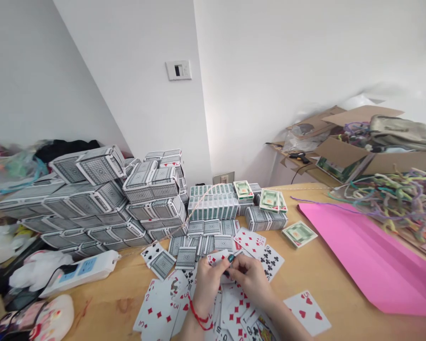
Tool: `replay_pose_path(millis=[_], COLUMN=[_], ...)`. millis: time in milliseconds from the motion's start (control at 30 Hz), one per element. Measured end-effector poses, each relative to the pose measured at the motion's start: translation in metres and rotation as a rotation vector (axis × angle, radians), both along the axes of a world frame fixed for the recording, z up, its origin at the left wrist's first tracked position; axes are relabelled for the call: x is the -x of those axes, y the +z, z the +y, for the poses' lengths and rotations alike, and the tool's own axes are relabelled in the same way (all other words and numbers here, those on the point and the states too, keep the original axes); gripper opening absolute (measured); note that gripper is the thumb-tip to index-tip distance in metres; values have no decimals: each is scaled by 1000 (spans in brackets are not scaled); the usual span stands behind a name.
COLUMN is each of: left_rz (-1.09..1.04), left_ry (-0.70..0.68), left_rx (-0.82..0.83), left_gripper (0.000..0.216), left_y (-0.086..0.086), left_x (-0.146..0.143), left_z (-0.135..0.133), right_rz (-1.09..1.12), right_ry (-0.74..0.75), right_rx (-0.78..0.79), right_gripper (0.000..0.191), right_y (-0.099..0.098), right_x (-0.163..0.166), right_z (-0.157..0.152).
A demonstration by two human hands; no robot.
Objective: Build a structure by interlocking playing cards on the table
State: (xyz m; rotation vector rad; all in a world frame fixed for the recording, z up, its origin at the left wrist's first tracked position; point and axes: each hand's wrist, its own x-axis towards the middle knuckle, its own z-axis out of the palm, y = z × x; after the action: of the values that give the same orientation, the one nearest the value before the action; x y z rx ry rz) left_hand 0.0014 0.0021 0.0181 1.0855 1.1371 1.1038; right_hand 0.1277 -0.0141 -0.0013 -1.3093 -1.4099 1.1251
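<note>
Above the pile of loose face-up cards, my left hand [210, 279] and my right hand [252, 277] meet with fingers closed. Between them is a white playing card [216, 257] with red pips; whether more cards lie behind it is hidden by my fingers. My left thumb presses down on it, and my right fingertips pinch at its right side. Under my wrists spread face-up cards [158, 308]. Beyond my fingers lie small grey-backed card stacks [186, 258]. A large five of hearts [307, 312] is to the right of my right forearm.
Stacked grey-backed card bundles [92, 199] rise at the left. Green card boxes [299, 234] sit at the back right, near a pink sheet [369, 255]. A white power strip [85, 272] lies left, tangled yarn [404, 199] and an open carton [383, 163] right.
</note>
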Motion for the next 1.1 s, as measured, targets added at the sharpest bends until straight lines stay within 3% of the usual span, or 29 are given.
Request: replay_pose_path(millis=[167, 433, 733, 1100], left_rz=[-65, 4, 42, 217], left_ry=[39, 88, 179, 240], left_rx=[39, 4, 31, -45], left_gripper=[21, 20, 14, 18], left_y=[5, 10, -5, -8], left_x=[-2, -5, -8, -5], left_z=[-3, -5, -2, -3], right_rz=[124, 211, 353, 280], right_ry=[23, 12, 12, 13], right_rx=[37, 58, 105, 68], right_gripper=[19, 24, 27, 17], right_y=[1, 0, 4, 8], right_x=[3, 2, 3, 6], right_z=[0, 2, 1, -4])
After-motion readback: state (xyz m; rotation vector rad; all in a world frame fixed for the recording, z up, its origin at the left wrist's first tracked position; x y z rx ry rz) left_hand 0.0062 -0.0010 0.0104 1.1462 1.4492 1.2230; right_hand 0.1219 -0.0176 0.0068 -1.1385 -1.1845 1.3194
